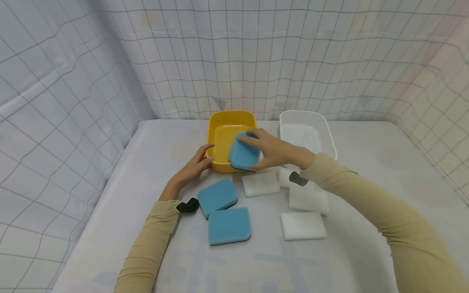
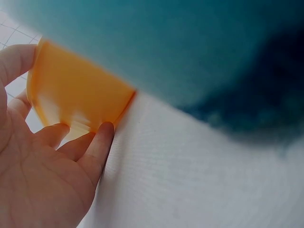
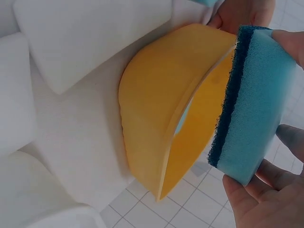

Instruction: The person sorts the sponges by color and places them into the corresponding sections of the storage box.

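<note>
My right hand (image 1: 272, 150) grips a blue sponge (image 1: 244, 155) with a dark scrubbing layer, tilted over the front right of a yellow bin (image 1: 220, 162). In the right wrist view the fingers and thumb hold this sponge (image 3: 259, 104) by its edges, beside the rim. A bit of light blue (image 3: 183, 118) shows inside the bin, mostly hidden. My left hand (image 1: 192, 169) holds the bin's left side. In the left wrist view its fingertips (image 2: 105, 130) press the outer wall and one finger reaches the rim. Two blue sponges (image 1: 218, 196) (image 1: 229, 226) lie on the table near the left forearm.
A white bin (image 1: 307, 115) stands right of the yellow one. Several white sponge-like blocks (image 1: 261, 184) lie on the white-covered table below the bins, some partly under the right forearm in view. A checked curtain (image 1: 238, 61) hangs behind and at both sides.
</note>
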Demonstrator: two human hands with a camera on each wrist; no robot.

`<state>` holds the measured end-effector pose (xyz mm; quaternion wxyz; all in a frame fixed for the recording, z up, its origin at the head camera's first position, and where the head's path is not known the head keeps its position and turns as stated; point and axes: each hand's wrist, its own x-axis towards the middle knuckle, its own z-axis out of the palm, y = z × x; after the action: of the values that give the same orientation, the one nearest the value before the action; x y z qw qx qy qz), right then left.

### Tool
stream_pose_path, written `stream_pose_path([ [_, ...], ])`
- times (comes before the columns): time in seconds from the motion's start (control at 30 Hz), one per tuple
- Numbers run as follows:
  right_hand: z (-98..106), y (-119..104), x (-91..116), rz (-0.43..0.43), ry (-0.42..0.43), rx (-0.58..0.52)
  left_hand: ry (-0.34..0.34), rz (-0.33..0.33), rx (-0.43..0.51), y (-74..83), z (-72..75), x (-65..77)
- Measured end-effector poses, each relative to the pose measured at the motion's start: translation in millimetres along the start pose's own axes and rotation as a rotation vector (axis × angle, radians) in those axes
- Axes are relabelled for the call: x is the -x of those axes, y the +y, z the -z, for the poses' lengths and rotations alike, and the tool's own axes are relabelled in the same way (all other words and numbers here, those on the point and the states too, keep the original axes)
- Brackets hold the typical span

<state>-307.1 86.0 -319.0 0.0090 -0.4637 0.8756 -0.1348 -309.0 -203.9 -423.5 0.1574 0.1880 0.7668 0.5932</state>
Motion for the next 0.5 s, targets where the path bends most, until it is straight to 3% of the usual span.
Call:
stream_pose_path([
  [0.5,-7,13,-24,-0.098,-0.009,-0.059,-0.004,0.001,-0.008,-1.6,1.7,1.0],
])
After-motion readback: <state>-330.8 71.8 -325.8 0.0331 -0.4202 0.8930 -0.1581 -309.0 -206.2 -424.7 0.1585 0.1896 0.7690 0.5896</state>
